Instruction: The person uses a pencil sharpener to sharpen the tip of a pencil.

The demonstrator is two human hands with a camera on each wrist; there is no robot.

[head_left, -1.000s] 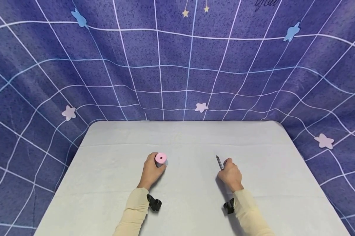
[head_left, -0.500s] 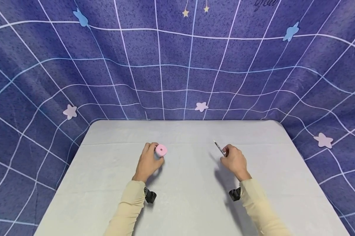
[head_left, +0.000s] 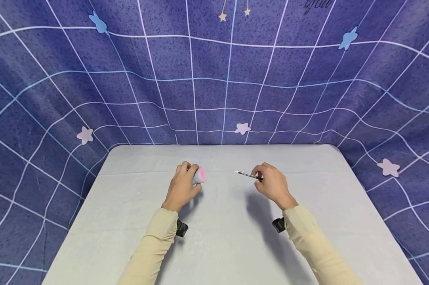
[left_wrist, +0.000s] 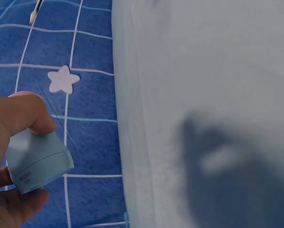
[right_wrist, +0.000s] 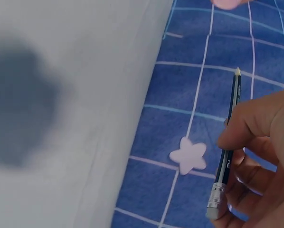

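My left hand (head_left: 180, 189) grips a small pencil sharpener (head_left: 201, 175) with a pink top and a hole in its middle. In the left wrist view the sharpener's blue-grey body (left_wrist: 42, 159) sits between thumb and fingers. Between thumb and fingers, my right hand (head_left: 274, 184) pinches a dark pencil (head_left: 248, 175), its pale tip toward the sharpener. A metal band and grey eraser (right_wrist: 212, 212) show at its rear end in the right wrist view. Both things are held above the table, with a gap between tip and sharpener.
A white cloth-covered table (head_left: 221, 237) lies below, bearing shadows of both hands. Behind and beside it hangs a blue curtain (head_left: 214, 95) with grid lines and stars. Each wrist carries a black camera (head_left: 279, 225).
Both hands have risen and moved forward from the table. The pencil has swung from pointing forward to pointing left, and the right hand has lately moved left. The sharpener's pink top has tilted rightward toward it.
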